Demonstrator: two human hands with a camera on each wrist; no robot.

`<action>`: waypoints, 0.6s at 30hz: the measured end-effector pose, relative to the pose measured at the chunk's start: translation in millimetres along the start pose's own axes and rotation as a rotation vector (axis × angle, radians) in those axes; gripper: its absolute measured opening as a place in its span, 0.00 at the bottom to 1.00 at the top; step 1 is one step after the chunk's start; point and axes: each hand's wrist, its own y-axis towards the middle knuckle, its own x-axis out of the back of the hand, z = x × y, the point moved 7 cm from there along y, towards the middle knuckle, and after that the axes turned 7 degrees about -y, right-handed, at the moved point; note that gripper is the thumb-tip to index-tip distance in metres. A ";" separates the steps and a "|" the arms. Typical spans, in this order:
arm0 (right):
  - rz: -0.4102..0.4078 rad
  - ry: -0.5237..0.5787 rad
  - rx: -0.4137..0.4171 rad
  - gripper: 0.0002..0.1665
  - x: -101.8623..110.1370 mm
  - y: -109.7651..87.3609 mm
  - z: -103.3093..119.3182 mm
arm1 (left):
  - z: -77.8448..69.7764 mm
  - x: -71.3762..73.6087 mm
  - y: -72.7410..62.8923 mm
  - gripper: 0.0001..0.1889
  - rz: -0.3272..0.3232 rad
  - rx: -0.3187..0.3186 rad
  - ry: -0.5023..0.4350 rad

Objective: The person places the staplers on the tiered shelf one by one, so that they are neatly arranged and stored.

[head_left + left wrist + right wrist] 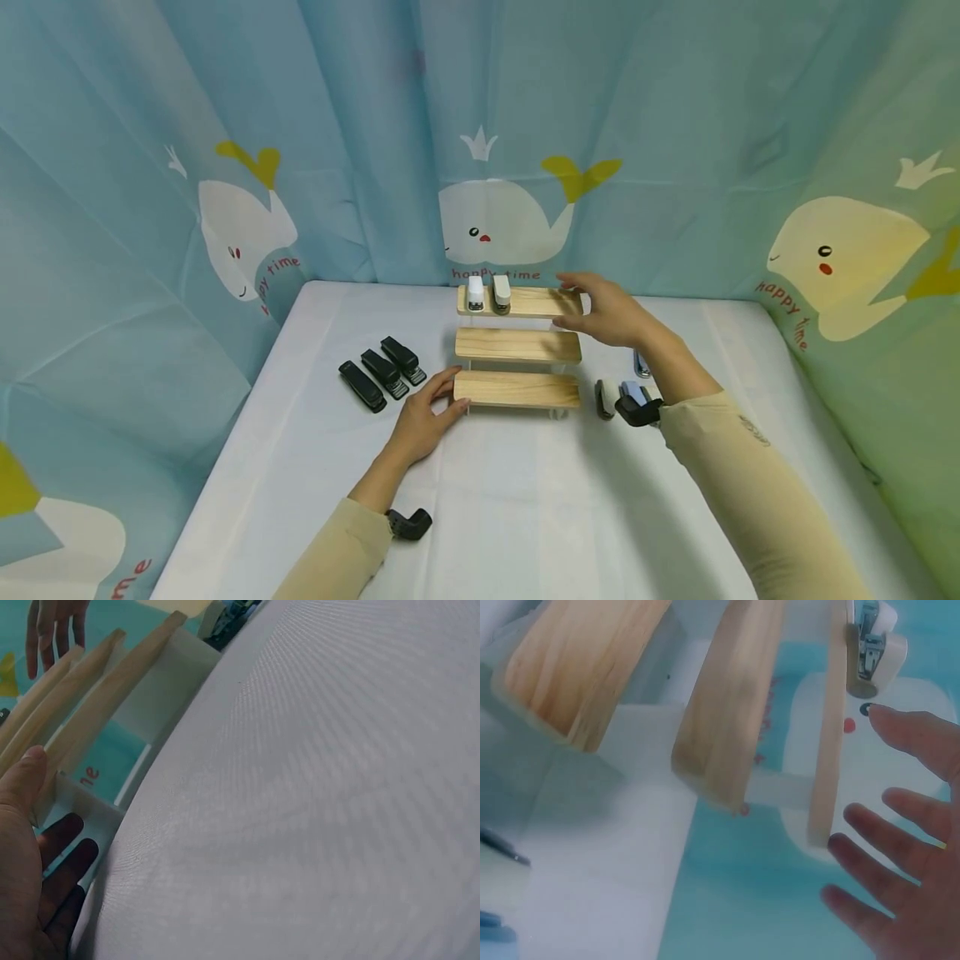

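Observation:
A three-tier wooden shelf rack (517,345) stands on the table, its boards on clear supports. Two small staplers, one white (476,293) and one cream (502,294), sit at the left of its top board. My left hand (422,421) is at the left end of the bottom board (112,697); its thumb lies by the board's edge, and its fingers spread along the side support. My right hand (603,310) reaches around the right end of the top board (826,750), fingers spread and holding nothing, one fingertip right at the board's end.
Several black staplers (390,367) lie left of the rack. Right of it, partly behind my right wrist, are more staplers, including a grey-white one (606,398) and a blue one (641,363). A whale-print curtain (360,167) surrounds the white-covered table (510,500).

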 end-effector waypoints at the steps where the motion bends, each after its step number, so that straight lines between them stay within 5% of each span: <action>1: -0.003 -0.002 -0.007 0.47 0.4 -1.2 -1.9 | 0.1 0.0 -0.1 0.33 0.000 -0.001 -0.002; 18: 0.017 0.007 -0.079 0.48 1.7 -21.2 -26.4 | 3.9 0.2 1.8 0.34 0.010 -0.006 0.002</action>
